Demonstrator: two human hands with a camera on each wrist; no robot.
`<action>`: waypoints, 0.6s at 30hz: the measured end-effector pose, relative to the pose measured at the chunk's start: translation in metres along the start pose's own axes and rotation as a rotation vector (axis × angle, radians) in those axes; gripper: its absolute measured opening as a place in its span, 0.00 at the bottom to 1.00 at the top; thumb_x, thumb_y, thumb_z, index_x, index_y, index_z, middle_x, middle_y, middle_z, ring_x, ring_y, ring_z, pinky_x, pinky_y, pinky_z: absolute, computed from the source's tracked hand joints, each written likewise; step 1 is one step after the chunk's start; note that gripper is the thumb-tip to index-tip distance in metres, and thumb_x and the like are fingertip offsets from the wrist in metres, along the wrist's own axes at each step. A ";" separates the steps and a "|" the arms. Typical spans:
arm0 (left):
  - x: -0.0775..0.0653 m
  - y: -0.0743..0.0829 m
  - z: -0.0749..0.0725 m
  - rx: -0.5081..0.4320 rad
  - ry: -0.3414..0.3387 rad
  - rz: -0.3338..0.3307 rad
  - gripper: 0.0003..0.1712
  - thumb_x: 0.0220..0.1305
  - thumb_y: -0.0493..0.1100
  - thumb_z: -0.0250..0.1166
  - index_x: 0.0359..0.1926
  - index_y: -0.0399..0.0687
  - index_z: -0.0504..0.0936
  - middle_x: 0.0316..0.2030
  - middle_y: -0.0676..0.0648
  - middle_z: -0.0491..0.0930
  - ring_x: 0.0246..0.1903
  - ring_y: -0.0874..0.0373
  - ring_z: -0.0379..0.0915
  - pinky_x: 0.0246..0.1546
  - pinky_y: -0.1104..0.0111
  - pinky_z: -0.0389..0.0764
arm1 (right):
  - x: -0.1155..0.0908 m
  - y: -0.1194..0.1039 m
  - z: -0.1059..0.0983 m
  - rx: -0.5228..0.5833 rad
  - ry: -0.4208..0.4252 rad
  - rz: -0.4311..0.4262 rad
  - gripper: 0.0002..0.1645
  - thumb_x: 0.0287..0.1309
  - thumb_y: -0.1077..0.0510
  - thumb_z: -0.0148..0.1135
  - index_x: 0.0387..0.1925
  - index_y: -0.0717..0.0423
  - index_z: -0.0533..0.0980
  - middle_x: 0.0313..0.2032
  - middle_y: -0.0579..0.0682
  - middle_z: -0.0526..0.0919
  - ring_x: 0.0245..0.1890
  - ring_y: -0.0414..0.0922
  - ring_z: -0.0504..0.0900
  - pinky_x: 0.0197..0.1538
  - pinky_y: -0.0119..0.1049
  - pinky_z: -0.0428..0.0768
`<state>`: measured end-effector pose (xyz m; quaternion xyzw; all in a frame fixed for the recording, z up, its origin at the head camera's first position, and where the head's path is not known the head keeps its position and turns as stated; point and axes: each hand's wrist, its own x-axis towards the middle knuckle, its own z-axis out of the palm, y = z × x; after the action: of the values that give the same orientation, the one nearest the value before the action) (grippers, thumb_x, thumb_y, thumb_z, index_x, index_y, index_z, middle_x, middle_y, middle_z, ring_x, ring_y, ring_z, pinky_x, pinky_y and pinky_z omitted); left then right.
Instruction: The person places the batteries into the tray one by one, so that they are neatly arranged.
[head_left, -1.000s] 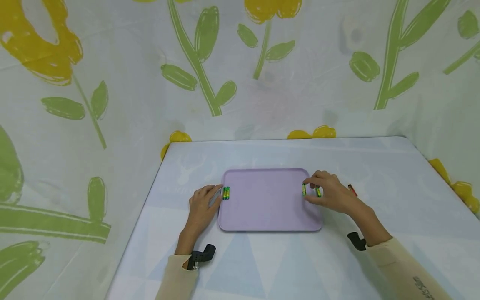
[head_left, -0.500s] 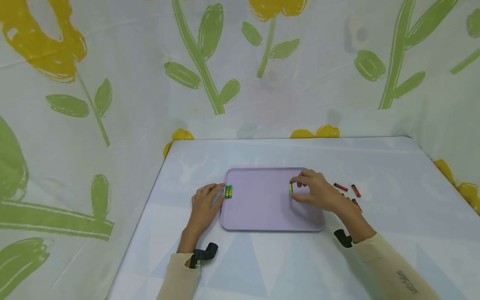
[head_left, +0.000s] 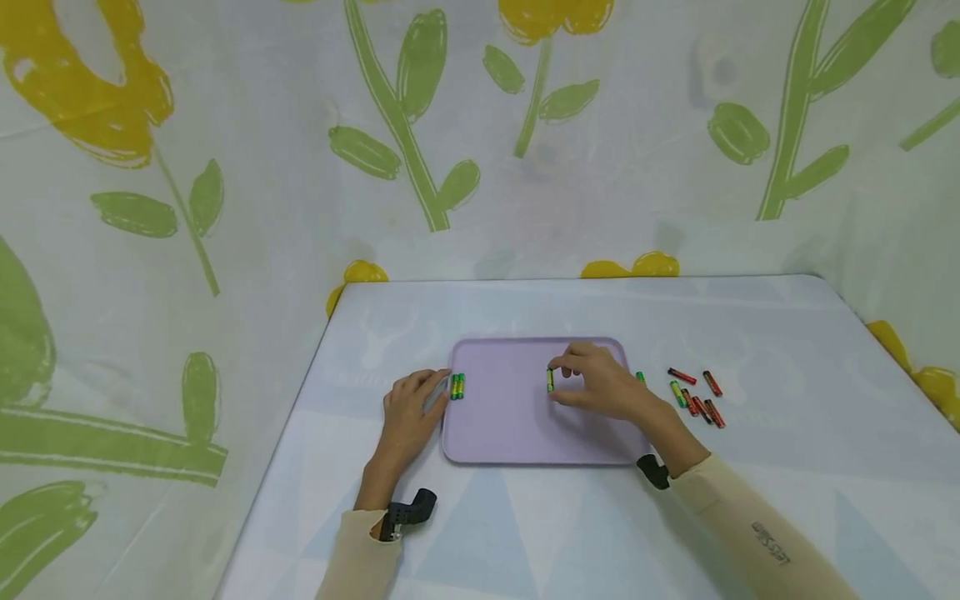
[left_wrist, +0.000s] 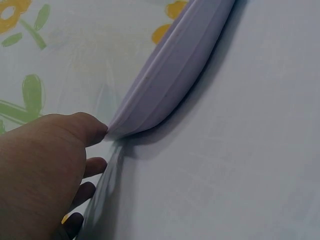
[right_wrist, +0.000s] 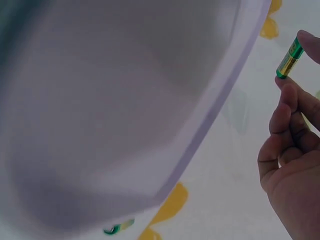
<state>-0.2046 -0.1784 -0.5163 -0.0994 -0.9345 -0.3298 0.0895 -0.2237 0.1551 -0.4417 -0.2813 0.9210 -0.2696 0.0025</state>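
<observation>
My right hand (head_left: pixel 606 387) pinches a green-and-yellow battery (head_left: pixel 550 380) end to end between thumb and forefinger, over the middle of the lilac tray (head_left: pixel 510 437). In the right wrist view the same battery (right_wrist: pixel 289 61) shows at the fingertips, with the other fingers curled below. Two matching green batteries (head_left: pixel 457 386) lie side by side at the tray's left edge. My left hand (head_left: pixel 405 421) rests at that edge beside them. In the left wrist view its thumb (left_wrist: pixel 85 127) touches the outside rim of the tray, and the other fingers are loosely bent.
Right of the tray lie several red-and-black batteries (head_left: pixel 712 383) and a green one (head_left: pixel 678 393). Another green battery (head_left: pixel 641 377) shows by the tray's right edge, partly behind the right hand. A flower-print curtain (head_left: pixel 525 208) hangs behind the pale table (head_left: pixel 480 533).
My right hand has carried the green battery leftward from the tray's right edge to over its middle, uncovering the batteries at the right. The left hand stays at the tray's left edge.
</observation>
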 end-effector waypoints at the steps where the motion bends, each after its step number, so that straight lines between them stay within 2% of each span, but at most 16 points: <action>1: 0.000 0.000 -0.001 -0.006 -0.001 -0.002 0.24 0.74 0.53 0.58 0.68 0.61 0.75 0.63 0.46 0.72 0.64 0.44 0.59 0.63 0.46 0.53 | 0.002 -0.002 0.002 0.003 -0.007 0.006 0.22 0.55 0.51 0.74 0.51 0.52 0.83 0.38 0.48 0.78 0.41 0.49 0.74 0.46 0.43 0.72; 8: -0.001 0.001 -0.001 -0.010 0.003 0.007 0.24 0.74 0.53 0.58 0.68 0.61 0.75 0.63 0.47 0.72 0.64 0.44 0.60 0.63 0.46 0.54 | 0.014 -0.011 0.013 0.001 -0.044 0.007 0.21 0.55 0.49 0.74 0.50 0.51 0.83 0.38 0.45 0.77 0.41 0.45 0.73 0.49 0.45 0.70; 18: -0.001 0.002 -0.002 -0.013 0.009 0.007 0.23 0.74 0.53 0.58 0.67 0.60 0.76 0.63 0.46 0.73 0.64 0.44 0.60 0.63 0.45 0.54 | 0.033 -0.026 0.016 0.001 -0.063 -0.037 0.21 0.55 0.51 0.75 0.50 0.53 0.83 0.38 0.48 0.78 0.42 0.49 0.76 0.46 0.42 0.74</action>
<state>-0.2032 -0.1789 -0.5137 -0.1017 -0.9316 -0.3360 0.0942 -0.2355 0.1117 -0.4375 -0.3067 0.9149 -0.2609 0.0264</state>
